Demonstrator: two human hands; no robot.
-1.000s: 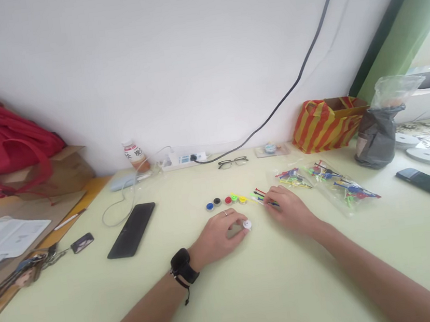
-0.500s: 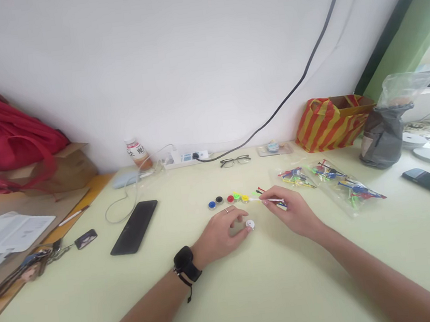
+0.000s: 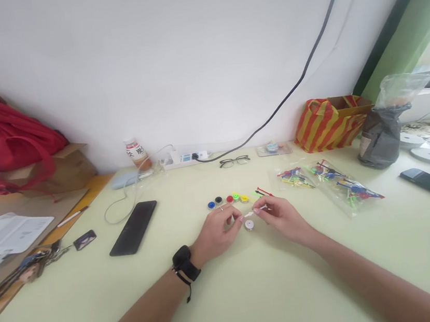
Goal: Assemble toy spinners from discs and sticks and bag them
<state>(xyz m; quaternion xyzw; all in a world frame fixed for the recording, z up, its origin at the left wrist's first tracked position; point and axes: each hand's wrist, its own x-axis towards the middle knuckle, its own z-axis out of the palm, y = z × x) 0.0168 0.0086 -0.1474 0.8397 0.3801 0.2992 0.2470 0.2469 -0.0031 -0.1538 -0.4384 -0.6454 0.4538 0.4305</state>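
Observation:
My left hand (image 3: 219, 231) and my right hand (image 3: 285, 219) meet in front of me, closed in pinches on a slim white plastic pointer (image 3: 249, 214), like a clock hand, stretched between their fingertips. Just below it a small round white piece (image 3: 249, 225) lies on the table. Beyond my hands is a row of like round pieces: blue (image 3: 211, 205), black (image 3: 219, 200), red (image 3: 229, 199), green (image 3: 235, 196) and yellow (image 3: 244, 198). Thin coloured pointers (image 3: 263, 192) lie behind my right hand, partly hidden by it.
Clear bags (image 3: 347, 186) of coloured pointers lie to the right. A dark phone (image 3: 133, 228) is on the left, glasses (image 3: 234, 161) and a power strip (image 3: 185, 158) by the wall. Farther out are a striped bag (image 3: 330, 125), a bottle (image 3: 137, 154) and keys (image 3: 35, 264).
My right hand has moved left and slightly down with the white pointer. My left hand has left the round white piece and now pinches the pointer's left end.

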